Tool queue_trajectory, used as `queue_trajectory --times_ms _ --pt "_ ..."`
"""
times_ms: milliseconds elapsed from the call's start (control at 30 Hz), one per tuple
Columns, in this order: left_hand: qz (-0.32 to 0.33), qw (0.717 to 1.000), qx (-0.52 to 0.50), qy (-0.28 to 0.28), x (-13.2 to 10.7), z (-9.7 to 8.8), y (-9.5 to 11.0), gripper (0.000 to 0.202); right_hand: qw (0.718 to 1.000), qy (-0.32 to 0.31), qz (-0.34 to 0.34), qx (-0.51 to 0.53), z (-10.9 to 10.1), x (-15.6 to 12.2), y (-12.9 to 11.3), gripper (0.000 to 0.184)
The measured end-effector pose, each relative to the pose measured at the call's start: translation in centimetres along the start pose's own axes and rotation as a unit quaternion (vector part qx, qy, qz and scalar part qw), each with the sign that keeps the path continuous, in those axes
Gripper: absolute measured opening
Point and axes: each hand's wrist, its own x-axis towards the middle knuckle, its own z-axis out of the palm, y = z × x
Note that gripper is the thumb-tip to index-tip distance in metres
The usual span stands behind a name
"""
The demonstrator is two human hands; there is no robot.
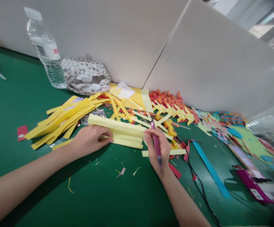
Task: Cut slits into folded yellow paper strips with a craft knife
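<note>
Gripping pleated pale-yellow paper in L hand, purple tool in R hand; already creased, prob. not yet slit, w/ cut strips just beside R fingers

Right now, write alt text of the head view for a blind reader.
The left hand holds a creased pale yellow paper sheet over a green table; the right hand, at the sheet's edge, grips a purple craft knife. Beyond are yellow paper strips and a water bottle.
</note>
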Motion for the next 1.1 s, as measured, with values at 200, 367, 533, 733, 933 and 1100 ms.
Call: queue_trajectory --times_ms 200,367,533,733,933,1100 --pt "0.095 0.993 -0.067 -0.031 -0.1 -0.7 -1.2 0.018 0.988 -0.094 0.029 0.123 -0.4 0.0 -1.1 0.031" --pt "0.163 0.983 -0.071 -0.05 -0.1 -1.0 -1.0 0.022 0.966 -0.125 0.149 0.171 0.1 0.2 -1.3 0.017" --pt "0.196 0.978 -0.063 -0.044 -0.2 -1.6 -1.1 0.022 0.933 -0.171 0.232 0.216 0.6 0.0 -1.4 0.018" --pt "0.195 0.978 -0.058 -0.056 -0.3 -2.1 -1.2 0.021 0.874 -0.239 0.288 0.31 0.5 0.2 -1.1 0.022" --pt "0.174 0.982 -0.05 -0.055 -0.2 -1.9 -1.3 0.013 0.884 -0.249 0.295 0.263 0.6 0.3 -0.5 0.018" --pt "0.165 0.983 -0.043 -0.062 0.2 -1.6 -1.7 0.016 0.87 -0.301 0.29 0.26 0.3 0.7 -0.4 0.023"
